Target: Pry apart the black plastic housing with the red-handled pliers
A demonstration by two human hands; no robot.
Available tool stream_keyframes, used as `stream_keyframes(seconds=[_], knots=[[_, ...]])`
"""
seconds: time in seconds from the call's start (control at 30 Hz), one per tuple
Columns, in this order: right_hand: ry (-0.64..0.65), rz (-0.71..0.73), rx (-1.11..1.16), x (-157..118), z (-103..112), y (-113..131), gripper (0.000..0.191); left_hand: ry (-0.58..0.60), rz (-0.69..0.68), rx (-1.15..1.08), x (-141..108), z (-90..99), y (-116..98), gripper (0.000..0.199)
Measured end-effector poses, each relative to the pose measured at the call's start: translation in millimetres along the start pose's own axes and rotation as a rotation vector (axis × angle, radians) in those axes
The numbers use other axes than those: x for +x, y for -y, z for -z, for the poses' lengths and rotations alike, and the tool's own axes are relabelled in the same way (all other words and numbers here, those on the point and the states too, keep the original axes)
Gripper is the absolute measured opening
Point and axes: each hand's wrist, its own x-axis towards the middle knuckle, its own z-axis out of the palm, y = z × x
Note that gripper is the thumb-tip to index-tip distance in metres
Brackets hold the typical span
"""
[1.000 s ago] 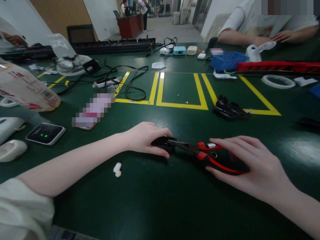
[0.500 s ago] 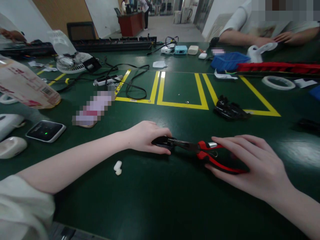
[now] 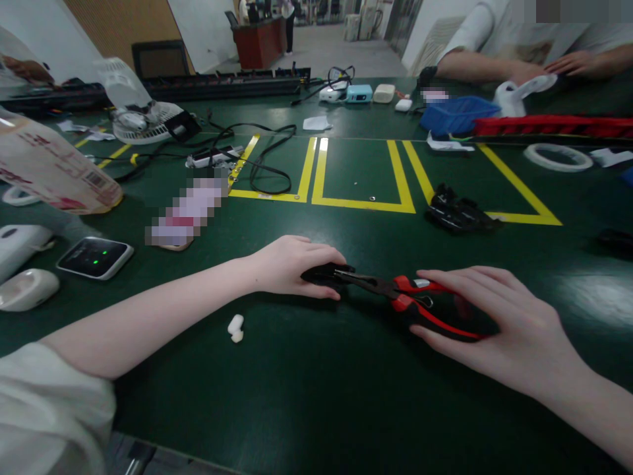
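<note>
Near the middle of the green table, my left hand (image 3: 291,265) is closed around a small black part (image 3: 324,274), its thumb and fingers on either side. The long-nose pliers (image 3: 400,290), with red and black handles, reach in from the right, and their tips touch the right end of that part. My right hand (image 3: 514,323) is wrapped round the handles. Other black parts (image 3: 457,210) lie in a pile beyond the pliers, by the yellow tape. Two small white pieces (image 3: 236,328) rest on the table below my left wrist.
At the left are a bag (image 3: 59,165), a phone (image 3: 185,214), a white device with a dark screen (image 3: 95,257) and cables (image 3: 270,173). Further back stand a fan (image 3: 143,122) and a blue bin (image 3: 457,115). A person's arms (image 3: 494,66) rest across the table.
The view has shifted slightly. My left hand and the black part have tipped a little, and the pliers slant somewhat more downward to the right. Both hands keep their hold.
</note>
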Motion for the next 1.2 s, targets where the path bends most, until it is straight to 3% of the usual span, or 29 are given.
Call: stream_keyframes(seconds=[0.23, 0.43, 0.93, 1.2], knots=[[0.022, -0.025, 0.004, -4, -2, -3, 0.059, -0.009, 0.006, 0.044, 0, -2.0, 1, 0.043], [-0.051, 0.016, -0.093, -4, -8, -9, 0.053, -0.036, 0.01, 0.103, 1, -2.5, 3, 0.042], [0.068, -0.166, -0.078, -4, -13, -19, 0.056, -0.078, 0.088, 0.086, 2, 0.5, 5, 0.036], [0.081, -0.128, -0.102, -6, -13, -21, 0.06, -0.116, 0.167, 0.009, 3, -4.3, 4, 0.037]])
